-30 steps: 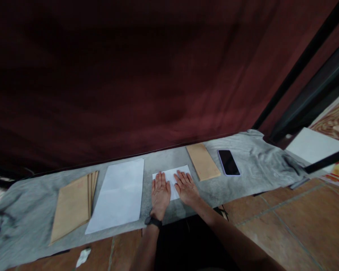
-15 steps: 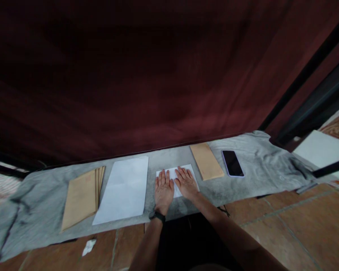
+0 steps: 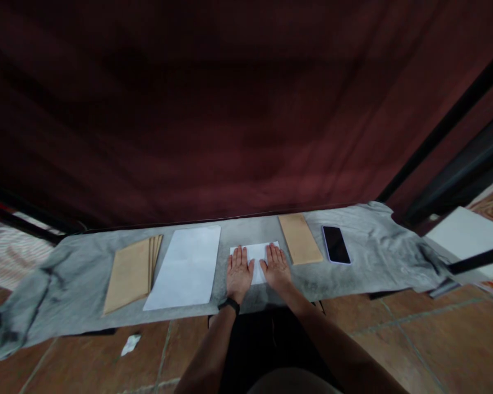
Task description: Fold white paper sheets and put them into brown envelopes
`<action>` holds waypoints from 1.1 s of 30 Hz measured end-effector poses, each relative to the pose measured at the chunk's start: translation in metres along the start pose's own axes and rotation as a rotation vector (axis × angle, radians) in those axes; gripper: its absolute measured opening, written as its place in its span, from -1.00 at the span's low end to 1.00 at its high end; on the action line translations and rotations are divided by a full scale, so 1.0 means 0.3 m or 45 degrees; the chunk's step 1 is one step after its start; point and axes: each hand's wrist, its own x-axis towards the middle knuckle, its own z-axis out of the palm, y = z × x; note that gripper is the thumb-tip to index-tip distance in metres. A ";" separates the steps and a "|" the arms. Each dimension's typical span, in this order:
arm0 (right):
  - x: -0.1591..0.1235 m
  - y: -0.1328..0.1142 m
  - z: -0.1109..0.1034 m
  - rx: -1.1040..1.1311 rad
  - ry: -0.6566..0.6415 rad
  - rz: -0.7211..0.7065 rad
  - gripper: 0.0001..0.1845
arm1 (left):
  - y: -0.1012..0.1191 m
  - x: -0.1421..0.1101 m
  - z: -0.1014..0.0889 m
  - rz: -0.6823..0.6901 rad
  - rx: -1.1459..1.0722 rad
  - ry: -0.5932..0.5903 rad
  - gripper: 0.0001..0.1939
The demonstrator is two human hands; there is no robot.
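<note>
A small white sheet of paper (image 3: 256,257), which looks folded, lies on the grey cloth in front of me. My left hand (image 3: 239,272) rests flat on its left part, fingers stretched out and pointing away from me. On the right part lies my right hand (image 3: 277,268), also flat with extended fingers. Between the two thumbs a strip of the paper shows; the rest is under the palms. To the right of my right hand is a brown envelope (image 3: 299,239). Larger white paper (image 3: 184,268) lies flat to the left of my left hand.
Several brown envelopes (image 3: 129,273) are fanned at the left. A phone (image 3: 336,244) lies right of the single envelope. Grey cloth (image 3: 373,268) covers the narrow surface, and a dark red curtain (image 3: 230,137) hangs behind it. A crumpled white scrap (image 3: 130,344) is on the tiled floor.
My right hand has slid to the right over the small paper, widening the gap between the hands. The left hand stays flat on the paper. The camera view has shifted slightly.
</note>
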 end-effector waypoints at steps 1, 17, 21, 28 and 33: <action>-0.001 -0.001 -0.002 0.001 0.006 0.001 -0.34 | 0.001 0.000 -0.002 0.000 -0.001 0.000 -0.38; 0.006 -0.001 -0.025 0.032 0.057 -0.044 -0.35 | 0.008 -0.002 -0.008 0.002 -0.040 0.030 -0.38; 0.007 0.003 -0.023 0.007 -0.006 -0.026 -0.34 | 0.003 -0.003 -0.006 -0.001 -0.050 0.028 -0.39; 0.008 0.001 -0.023 -0.012 -0.042 -0.017 -0.35 | -0.004 -0.015 -0.013 0.019 -0.062 -0.015 -0.41; 0.008 0.001 -0.016 0.023 -0.037 -0.004 -0.34 | 0.052 -0.043 -0.003 0.142 -0.113 -0.067 -0.44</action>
